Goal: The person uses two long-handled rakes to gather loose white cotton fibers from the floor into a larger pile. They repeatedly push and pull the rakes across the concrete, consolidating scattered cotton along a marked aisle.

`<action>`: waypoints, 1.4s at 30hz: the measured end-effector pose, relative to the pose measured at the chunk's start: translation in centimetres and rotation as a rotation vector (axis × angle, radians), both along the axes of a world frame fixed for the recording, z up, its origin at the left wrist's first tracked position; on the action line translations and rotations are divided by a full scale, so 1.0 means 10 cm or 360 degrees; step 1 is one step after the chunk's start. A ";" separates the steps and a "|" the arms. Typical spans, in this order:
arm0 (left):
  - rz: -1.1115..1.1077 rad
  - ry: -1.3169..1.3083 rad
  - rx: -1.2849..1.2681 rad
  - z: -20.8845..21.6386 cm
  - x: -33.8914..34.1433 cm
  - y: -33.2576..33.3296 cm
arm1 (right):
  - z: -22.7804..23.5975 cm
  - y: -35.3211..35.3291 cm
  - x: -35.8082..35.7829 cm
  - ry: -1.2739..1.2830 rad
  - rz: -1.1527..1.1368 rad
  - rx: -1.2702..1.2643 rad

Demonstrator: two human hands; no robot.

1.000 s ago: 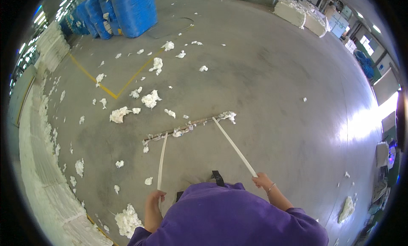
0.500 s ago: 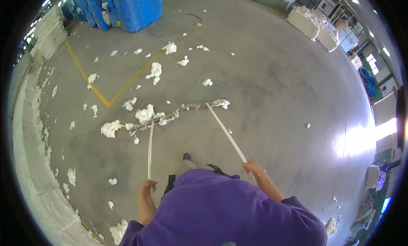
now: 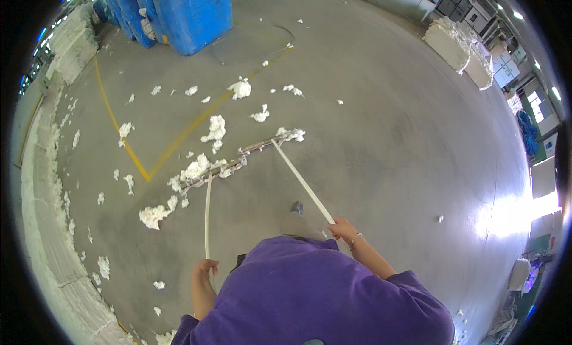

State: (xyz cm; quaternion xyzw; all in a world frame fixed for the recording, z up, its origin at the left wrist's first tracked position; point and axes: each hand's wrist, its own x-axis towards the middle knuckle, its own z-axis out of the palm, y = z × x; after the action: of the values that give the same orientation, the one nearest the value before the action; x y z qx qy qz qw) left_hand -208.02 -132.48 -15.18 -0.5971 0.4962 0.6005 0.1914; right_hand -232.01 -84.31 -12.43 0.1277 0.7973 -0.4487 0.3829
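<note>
My left hand is closed around the white handle of a wide flat floor mop. In my right hand is the handle of a second, similar floor mop, slanting forward and left. Both mop heads rest on the grey floor ahead of me, end to end in a slanted line, the right one farther off. White cotton fluff is heaped against the left head and clings to it. Another tuft hangs on the right head's outer end. A clump lies just beyond the left end.
Loose tufts dot the floor around a yellow floor line. Blue-wrapped bales stand at the far left, near a strap loop. A long white bale row borders the left; more white bales stand far right.
I have moved forward over the floor, and the yellow line's corner is nearer. Both mops have gone along with the fluff, their line tilting more. Both hands keep their grip.
</note>
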 end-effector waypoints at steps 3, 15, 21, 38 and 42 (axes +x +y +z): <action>0.0179 0.0467 -0.0391 0.39 -0.74 0.44 | -0.01 -0.13 -1.14 0.0048 0.0126 -0.0050; 0.0094 -0.0311 0.0409 -0.36 -2.18 0.47 | 0.56 -0.06 -3.96 0.0027 0.0107 -0.0189; -0.0017 -0.0419 0.0271 0.24 -2.91 0.48 | 1.04 0.14 -5.31 -0.0272 0.0078 -0.0058; 0.0600 -0.0688 0.0211 0.99 -5.18 1.48 | 1.22 -0.97 -9.73 -0.0262 0.1361 0.0160; 0.0783 -0.0752 0.0238 0.90 -5.59 1.87 | 0.92 -1.92 -10.32 -0.0228 0.1733 0.0190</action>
State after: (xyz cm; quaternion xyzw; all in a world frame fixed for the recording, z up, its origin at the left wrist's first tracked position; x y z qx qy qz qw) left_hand -263.87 -113.82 -6.22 -0.8056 0.2340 0.5086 0.1939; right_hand -335.16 -103.47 -3.21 -0.2512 0.7442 -0.1300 0.6051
